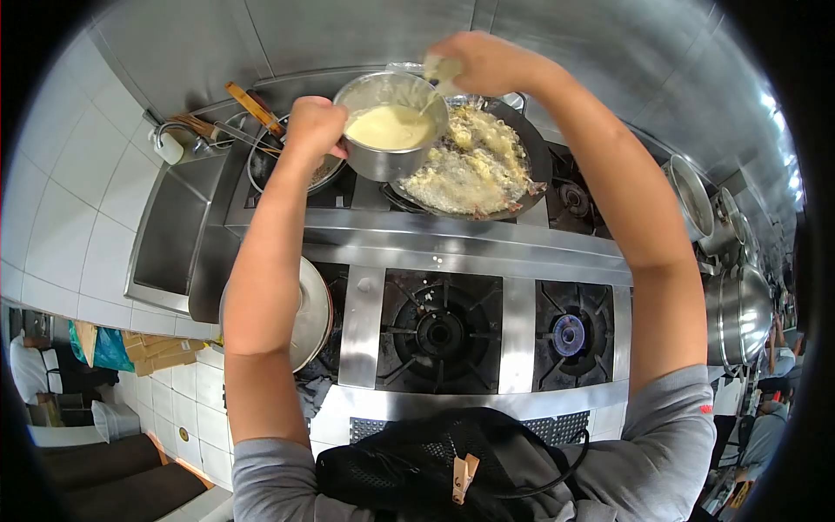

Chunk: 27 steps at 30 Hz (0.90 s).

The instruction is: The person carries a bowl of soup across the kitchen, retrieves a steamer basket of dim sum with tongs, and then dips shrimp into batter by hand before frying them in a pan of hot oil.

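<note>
My left hand [315,127] grips the left side of a metal pot [391,163], tilted beside the wok. Pale yellow batter [390,127] fills part of the pot. Above the pot's right rim is my right hand [494,64], blurred, its fingers bent downward. A pale, batter-coated mass [443,73] shows at those fingertips, and batter drips below it. Whether that is coated fingers or a held piece I cannot make out. In the large wok [541,161] on the back burner, battered pieces [474,165] fry in bubbling oil, with reddish tails at the front edge.
A lit burner [569,336] shows a blue flame at front right, beside an unlit burner [440,332]. At left are a sink [170,235], a round lid [311,315] and a pan [261,165] with utensils. Metal pots [738,315] stand at right.
</note>
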### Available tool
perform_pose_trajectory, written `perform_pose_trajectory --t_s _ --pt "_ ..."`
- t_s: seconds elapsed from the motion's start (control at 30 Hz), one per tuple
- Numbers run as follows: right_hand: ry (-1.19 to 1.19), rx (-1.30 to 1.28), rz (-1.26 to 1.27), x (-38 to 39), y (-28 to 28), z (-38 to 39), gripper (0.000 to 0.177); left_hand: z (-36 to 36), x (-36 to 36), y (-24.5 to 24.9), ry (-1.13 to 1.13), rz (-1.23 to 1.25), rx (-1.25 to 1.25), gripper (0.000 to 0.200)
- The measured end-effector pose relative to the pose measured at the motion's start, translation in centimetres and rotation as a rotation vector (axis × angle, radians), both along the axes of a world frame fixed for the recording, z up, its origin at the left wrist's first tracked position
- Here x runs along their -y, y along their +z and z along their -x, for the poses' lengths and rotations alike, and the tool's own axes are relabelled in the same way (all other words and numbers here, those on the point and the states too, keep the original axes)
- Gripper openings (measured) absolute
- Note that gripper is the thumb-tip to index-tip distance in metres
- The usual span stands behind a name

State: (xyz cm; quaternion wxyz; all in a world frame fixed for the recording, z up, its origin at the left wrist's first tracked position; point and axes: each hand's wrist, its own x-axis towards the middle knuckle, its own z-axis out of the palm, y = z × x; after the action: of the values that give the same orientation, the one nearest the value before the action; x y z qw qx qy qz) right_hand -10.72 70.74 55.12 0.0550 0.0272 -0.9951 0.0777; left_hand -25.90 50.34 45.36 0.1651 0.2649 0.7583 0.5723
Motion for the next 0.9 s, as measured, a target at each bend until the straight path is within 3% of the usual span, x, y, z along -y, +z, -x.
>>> perform_pose_trajectory --t_s 0.13,0.33,0.63,0.83,0.9 --pt "-0.103 0.159 -0.009 -0.7 -0.7 -2.1 0.025 1.6 0.9 0.8 0.046 -0.025 -0.017 0.014" --pt "-0.064 0.179 -0.062 -1.8 -6.7 -0.7 0.022 3.6 2.0 1.0 0.106 -0.032 -0.027 0.015" --pt "-0.064 0.146 -0.007 -2.5 -10.6 0.2 0.019 4.0 2.7 0.4 0.077 -0.047 0.004 0.014" --pt "-0.064 0.134 -0.069 -3.2 -7.9 -1.2 0.020 3.2 1.7 0.0 0.086 -0.011 -0.007 0.013" --pt "-0.160 -0.020 0.118 -2.4 -4.9 -0.6 0.020 2.4 1.1 -0.1 0.072 -0.012 -0.014 0.013"
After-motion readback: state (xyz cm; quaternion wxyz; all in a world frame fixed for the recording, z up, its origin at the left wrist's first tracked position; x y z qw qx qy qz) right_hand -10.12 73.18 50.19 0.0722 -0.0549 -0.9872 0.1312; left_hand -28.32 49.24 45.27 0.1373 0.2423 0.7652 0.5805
